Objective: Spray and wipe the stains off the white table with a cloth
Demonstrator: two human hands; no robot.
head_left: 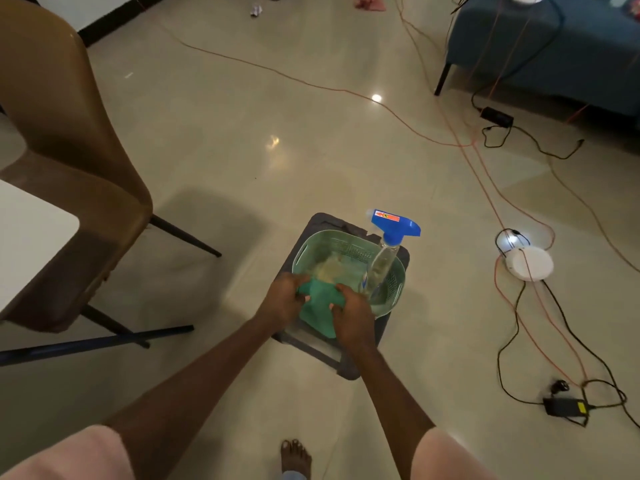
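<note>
Both hands hold the green cloth (pixel 320 299) at the near rim of the pale green basket (pixel 391 289): the left hand (pixel 284 299) grips its left edge, the right hand (pixel 351 315) its right edge, fingers curled. The basket rests on a dark stool (pixel 311 348). The spray bottle (pixel 382 258), blue-headed, stands upright inside the basket. The white table (pixel 31 233) corner lies far left, beside a brown chair (pixel 69 133).
</note>
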